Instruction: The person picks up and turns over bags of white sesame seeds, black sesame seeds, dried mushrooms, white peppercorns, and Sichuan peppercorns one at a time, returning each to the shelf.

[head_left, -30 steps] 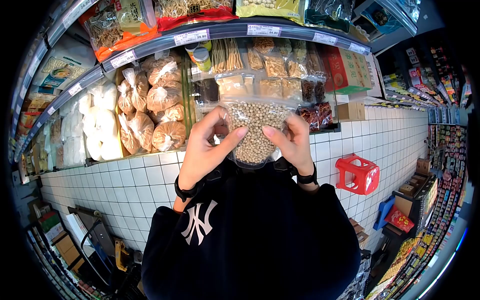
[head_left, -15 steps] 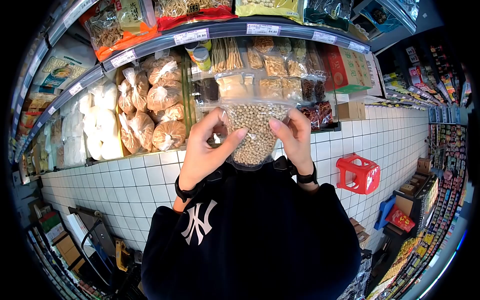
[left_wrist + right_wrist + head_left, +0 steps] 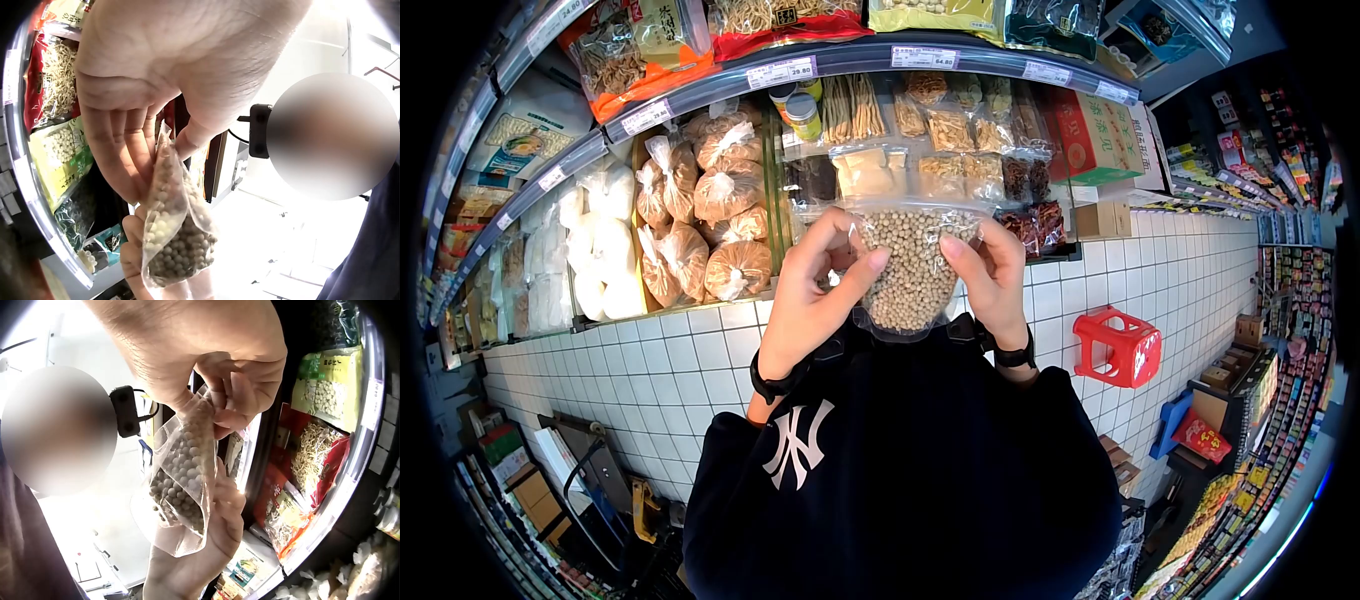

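A clear zip bag [image 3: 910, 275] full of small round beige seeds is held up in front of the dark sweatshirt in the head view. My left hand [image 3: 812, 295] grips its left side, thumb over the front face and fingers behind. On the other side my right hand [image 3: 997, 285] pinches the bag the same way. The left wrist view shows the bag [image 3: 178, 244] from its edge, between the left thumb and fingers. In the right wrist view, the right hand [image 3: 206, 356] pinches the bag's upper side edge, and the bag [image 3: 181, 481] hangs below it.
Behind the bag, a display bin holds packets of dried goods [image 3: 945, 175]. Knotted bags of brown powder [image 3: 735, 225] lie to its left. A shelf edge with price tags [image 3: 785, 72] curves above. A red stool [image 3: 1117, 347] stands on the tiled floor [image 3: 690, 350] at right.
The right thumb has slid a little up and outward on the bag's front, and the left thumb slightly outward. The bag stays held in both hands at nearly the same spot.
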The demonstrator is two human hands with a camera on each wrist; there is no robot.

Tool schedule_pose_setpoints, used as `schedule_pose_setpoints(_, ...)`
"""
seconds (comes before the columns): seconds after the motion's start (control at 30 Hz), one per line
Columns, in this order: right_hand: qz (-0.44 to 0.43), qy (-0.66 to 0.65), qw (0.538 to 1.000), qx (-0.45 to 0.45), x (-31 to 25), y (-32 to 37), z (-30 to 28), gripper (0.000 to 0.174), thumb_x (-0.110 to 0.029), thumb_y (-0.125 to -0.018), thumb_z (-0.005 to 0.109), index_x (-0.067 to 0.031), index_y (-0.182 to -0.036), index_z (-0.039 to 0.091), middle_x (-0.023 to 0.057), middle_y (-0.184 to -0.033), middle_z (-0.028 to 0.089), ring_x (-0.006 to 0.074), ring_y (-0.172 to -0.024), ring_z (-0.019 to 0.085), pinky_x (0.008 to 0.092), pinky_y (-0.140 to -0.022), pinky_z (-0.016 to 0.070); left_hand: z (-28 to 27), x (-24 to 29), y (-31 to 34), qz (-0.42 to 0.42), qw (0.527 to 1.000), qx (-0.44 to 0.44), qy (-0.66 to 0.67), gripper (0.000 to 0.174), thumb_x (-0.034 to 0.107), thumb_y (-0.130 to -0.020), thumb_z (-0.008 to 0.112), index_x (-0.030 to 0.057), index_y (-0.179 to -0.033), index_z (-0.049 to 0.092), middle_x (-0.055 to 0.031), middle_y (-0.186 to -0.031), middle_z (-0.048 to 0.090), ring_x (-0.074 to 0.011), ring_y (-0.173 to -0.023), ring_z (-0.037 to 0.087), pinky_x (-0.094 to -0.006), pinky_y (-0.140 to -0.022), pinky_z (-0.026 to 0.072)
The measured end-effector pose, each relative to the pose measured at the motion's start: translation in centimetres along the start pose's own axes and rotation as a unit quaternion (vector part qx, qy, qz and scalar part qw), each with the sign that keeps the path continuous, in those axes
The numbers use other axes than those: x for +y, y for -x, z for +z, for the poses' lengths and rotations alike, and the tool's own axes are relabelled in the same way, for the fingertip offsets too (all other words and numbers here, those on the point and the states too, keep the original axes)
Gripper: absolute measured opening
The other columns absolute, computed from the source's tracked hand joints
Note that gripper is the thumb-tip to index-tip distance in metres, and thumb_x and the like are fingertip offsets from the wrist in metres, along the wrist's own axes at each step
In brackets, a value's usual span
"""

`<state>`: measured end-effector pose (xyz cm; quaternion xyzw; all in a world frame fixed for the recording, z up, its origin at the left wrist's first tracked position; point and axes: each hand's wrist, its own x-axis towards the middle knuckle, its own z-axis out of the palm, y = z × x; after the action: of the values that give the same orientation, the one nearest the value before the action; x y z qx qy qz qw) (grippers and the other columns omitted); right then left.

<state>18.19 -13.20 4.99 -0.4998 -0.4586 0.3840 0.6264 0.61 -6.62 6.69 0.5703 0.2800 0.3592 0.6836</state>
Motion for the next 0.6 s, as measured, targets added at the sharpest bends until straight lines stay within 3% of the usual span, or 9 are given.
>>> schedule_pose_setpoints(0.37,0.008,0.000,1.000,-0.018,-0.12,0.20,-0.17,0.016,-0.007,-0.082,0.065,0.0028,-0.094,0.062,-0.0014,-0.074,0.061,0.0014,-0.059,0.048,0.0177,-0.053,0.0367,-0.07,-0.45,0.27,0.004,0.999,0.022,-0.036,0.015,0.003,-0.086,0.061,0.0037,-0.087,0.046,0.0036,-0.071,0.048,-0.0024,-0.065,0.046,-0.0199,-0.058,0.0386)
schedule_pose_setpoints(0.6,-0.003,0.005,0.999,-0.043,0.16,0.41,-0.23,0.022,-0.009,-0.080,0.068,0.0020,-0.098,0.062,-0.0003,-0.076,0.063,0.0017,-0.060,0.049,0.0177,-0.053,0.0369,0.19,0.06,0.61,0.007,0.998,0.036,-0.041,0.014,0.004,-0.086,0.061,0.0040,-0.085,0.047,0.0034,-0.071,0.049,-0.0026,-0.064,0.047,-0.0194,-0.058,0.0372)
